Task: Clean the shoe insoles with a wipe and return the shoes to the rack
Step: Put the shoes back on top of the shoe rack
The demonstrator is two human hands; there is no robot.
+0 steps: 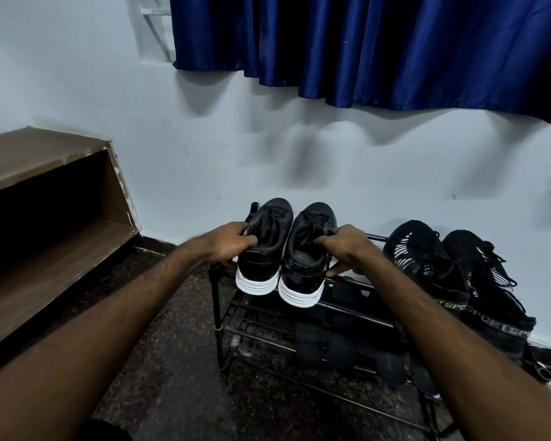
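Two black lace-up shoes with white soles, the left shoe (263, 246) and the right shoe (309, 256), sit side by side and touching at the left end of the black rack's (217, 307) top tier. Toes point to 12 o'clock and the heels overhang the front rail at 6 o'clock. Whether the soles bear on the bars cannot be told.

The left hand (226, 243) grips the left shoe at its collar from 9 o'clock, fingers curled into the opening. The right hand (347, 246) grips the right shoe's collar from 3 o'clock, fingers hooked inside and thumb under the outer side.

At 3 o'clock of the pair, on the same tier, lie two black knit sport shoes (427, 265) with white stripes. Dark footwear (309, 345) occupies the lower tier at 6 o'clock. The rack stands on a dark speckled floor (172, 361) against a pale wall (204, 138). A brown wooden shelf unit (45, 218) stands at 9 o'clock and a blue curtain (363, 43) hangs at 12 o'clock.
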